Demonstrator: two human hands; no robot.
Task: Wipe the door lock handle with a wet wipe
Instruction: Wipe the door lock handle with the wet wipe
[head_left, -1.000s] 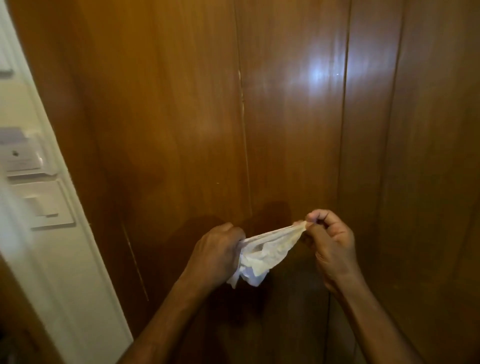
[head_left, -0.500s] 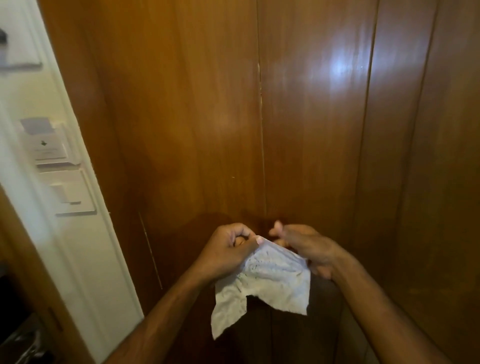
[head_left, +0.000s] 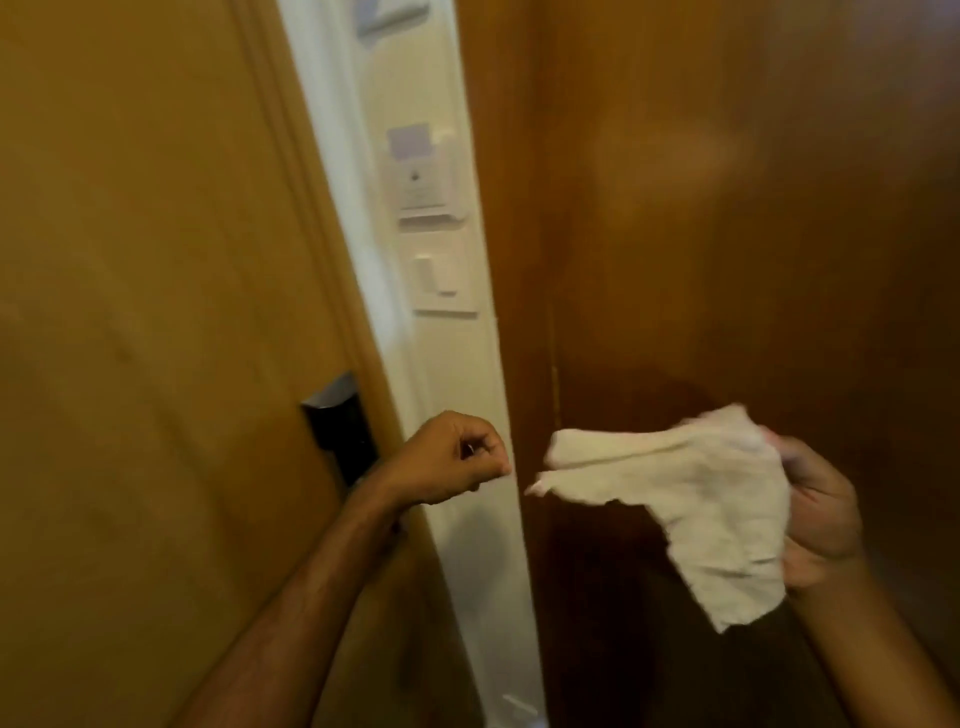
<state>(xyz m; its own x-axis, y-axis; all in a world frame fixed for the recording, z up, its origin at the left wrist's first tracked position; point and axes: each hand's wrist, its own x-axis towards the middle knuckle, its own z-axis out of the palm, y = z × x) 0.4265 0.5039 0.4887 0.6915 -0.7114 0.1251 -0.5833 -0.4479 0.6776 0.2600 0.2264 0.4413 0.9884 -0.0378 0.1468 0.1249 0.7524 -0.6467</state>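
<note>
At lower right of frame my right hand (head_left: 818, 519) pinches the crumpled white wet wipe (head_left: 696, 499), left hand (head_left: 449, 457) curled empty by the black lock plate (head_left: 340, 431) at centre-left; I'd bunch the wipe before wrapping the hidden handle.

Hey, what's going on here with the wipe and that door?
A person stands at a wooden door with a white wet wipe held in the right hand, partly unfolded and hanging loose. The left hand is loosely curled, empty as far as the blurred view shows, and sits just in front of the dark lock plate. The wipe is apart from the lock, so wiping has not begun. The handle itself is hidden behind the left forearm.
</note>
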